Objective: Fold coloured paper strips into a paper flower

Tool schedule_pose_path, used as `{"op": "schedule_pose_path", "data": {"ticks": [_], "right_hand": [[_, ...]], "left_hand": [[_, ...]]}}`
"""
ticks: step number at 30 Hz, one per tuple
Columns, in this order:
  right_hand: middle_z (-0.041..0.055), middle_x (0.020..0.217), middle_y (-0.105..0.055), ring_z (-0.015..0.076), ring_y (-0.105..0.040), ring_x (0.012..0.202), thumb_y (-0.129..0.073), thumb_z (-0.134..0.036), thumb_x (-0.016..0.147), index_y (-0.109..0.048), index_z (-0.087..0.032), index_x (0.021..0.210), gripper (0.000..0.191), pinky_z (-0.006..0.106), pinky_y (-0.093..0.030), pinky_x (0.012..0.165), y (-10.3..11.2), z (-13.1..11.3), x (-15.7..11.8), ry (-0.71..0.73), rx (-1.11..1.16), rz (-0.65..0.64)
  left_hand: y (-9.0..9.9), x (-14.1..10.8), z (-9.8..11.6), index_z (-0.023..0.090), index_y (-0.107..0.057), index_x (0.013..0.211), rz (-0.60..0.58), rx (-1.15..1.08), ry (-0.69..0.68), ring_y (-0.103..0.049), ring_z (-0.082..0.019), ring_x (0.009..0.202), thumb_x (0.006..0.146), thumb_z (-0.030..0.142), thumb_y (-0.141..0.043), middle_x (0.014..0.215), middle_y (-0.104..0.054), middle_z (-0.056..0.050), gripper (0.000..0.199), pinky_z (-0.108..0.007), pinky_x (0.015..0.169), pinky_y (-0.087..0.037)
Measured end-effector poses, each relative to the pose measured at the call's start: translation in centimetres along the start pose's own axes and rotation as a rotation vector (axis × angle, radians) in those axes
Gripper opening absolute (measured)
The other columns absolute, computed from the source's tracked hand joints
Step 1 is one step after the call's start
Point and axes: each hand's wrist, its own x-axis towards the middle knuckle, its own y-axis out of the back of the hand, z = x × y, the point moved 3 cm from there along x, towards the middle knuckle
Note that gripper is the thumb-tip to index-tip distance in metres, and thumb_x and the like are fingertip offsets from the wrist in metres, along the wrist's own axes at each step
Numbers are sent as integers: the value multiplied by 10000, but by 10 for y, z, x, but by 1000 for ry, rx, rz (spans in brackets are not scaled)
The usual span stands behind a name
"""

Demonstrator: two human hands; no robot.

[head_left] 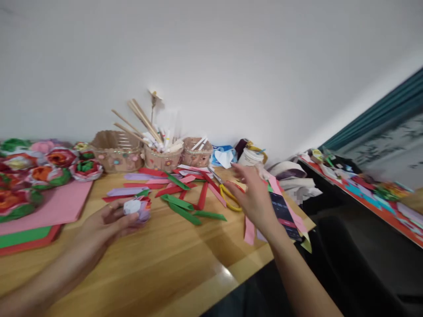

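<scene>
My left hand [114,222] is closed around a small paper flower [142,211], white and lilac with a touch of orange, just above the wooden table [139,273]. Over the right part of the table, my right hand [253,193] has its fingers apart and nothing visible in them. Beside its fingertips lie scissors with yellow handles [230,199]; I cannot tell whether the hand touches them. Red, green, pink and lilac paper strips [185,204] are scattered between my hands. A phone [284,215] lies on pink paper by my right wrist, partly hidden.
Finished paper flowers [53,160] sit on pink sheets [71,200] at the left. Along the wall stand a woven basket [117,160], a second basket [163,159] holding sticks and pens, a third basket [198,156] and a white tub [251,157]. A dark chair [350,259] is at the right.
</scene>
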Motion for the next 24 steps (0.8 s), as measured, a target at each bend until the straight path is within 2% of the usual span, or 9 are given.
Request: {"op": "schedule_pose_path", "data": {"ticks": [2, 3, 5, 6, 8, 12, 15, 18, 24], "right_hand": [[136, 1108, -561, 255, -550, 982, -560, -444, 773, -488, -156, 1205, 524, 396, -433, 852, 33, 54, -28, -203, -132, 214], [170, 1123, -545, 279, -544, 990, -563, -477, 744, -452, -112, 1235, 622, 416, -438, 842, 46, 81, -44, -314, -195, 270], [231, 1221, -473, 313, -515, 1054, -569, -505, 695, -367, -48, 1288, 776, 432, -431, 855, 63, 131, -76, -558, -289, 263], [238, 1250, -451, 311, -502, 1091, -560, -518, 688, -313, -36, 1315, 828, 421, -421, 877, 67, 150, -91, -663, -308, 199], [256, 1234, -470, 312, -526, 1076, -538, -541, 689, -265, -6, 1328, 877, 405, -434, 864, 70, 172, -112, -741, -307, 146], [237, 1185, -528, 357, -507, 1105, -566, -610, 630, -305, -45, 1318, 928, 437, -412, 883, 63, 174, -129, -834, -345, 38], [249, 1202, -514, 421, -415, 1177, -557, -649, 611, -330, -49, 1303, 943, 508, -360, 908, 55, 167, -126, -888, -396, -8], [288, 1256, -454, 423, -373, 1212, -566, -609, 622, -309, -8, 1304, 944, 505, -325, 942, 51, 166, -118, -917, -425, -19], [270, 1133, -560, 433, -504, 1078, -624, -581, 537, -483, -64, 1177, 835, 521, -419, 812, 56, 177, -111, -989, -374, 32]], "left_hand": [[-1, -1, 0, 184, -539, 987, 6, 28, 16, -667, -181, 826, 491, 239, -805, 909, -723, -10, 565, -209, 669, -543], [-1, -1, 0, 189, -539, 986, 16, 34, 17, -669, -189, 832, 477, 232, -808, 903, -726, -9, 577, -209, 658, -546], [-1, -1, 0, 196, -543, 969, 36, 36, 16, -671, -204, 845, 452, 213, -812, 871, -732, -10, 583, -205, 641, -548], [-1, 0, 0, 196, -548, 952, 48, 34, 16, -672, -210, 848, 444, 202, -813, 849, -735, -10, 573, -202, 631, -548], [-1, 0, -1, 198, -557, 925, 50, 29, 11, -674, -214, 855, 462, 186, -805, 835, -737, -9, 525, -193, 620, -549], [0, 1, -3, 210, -548, 933, 53, 17, 30, -678, -194, 848, 549, 142, -758, 856, -735, 10, 443, -180, 612, -556], [5, 6, -7, 213, -545, 941, 63, 32, 32, -680, -169, 819, 605, 133, -724, 892, -732, 16, 389, -176, 621, -563], [12, 13, -12, 234, -553, 940, 63, 36, 66, -675, -176, 846, 598, 99, -727, 939, -725, 37, 406, -190, 624, -573], [8, 10, -8, 233, -560, 933, 44, 34, 59, -670, -190, 865, 555, 128, -762, 902, -727, 36, 442, -193, 650, -569]]}}
